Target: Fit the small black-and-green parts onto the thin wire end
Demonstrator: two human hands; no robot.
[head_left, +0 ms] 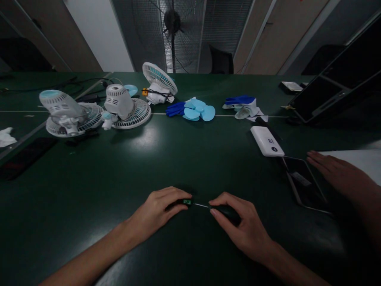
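Pinching a small green-faced part [187, 202] between thumb and fingers, the left grip [162, 204] holds it low over the near counter [184, 159]; whether it rests there is hard to tell. The right grip [247, 226] is closed round the dark handle of a slim tool [228, 213], probably a screwdriver, whose metal shaft [201, 205] points at the part's right end. The tip looks just short of it. Work on the part therefore seems under way, not finished: piece and tool are in hand and lined up. What is left cannot be judged, since fingers cover most of it. Well apart, a light-blue fan blade [198, 109] lies loose, partly over a blue glove [175, 109].
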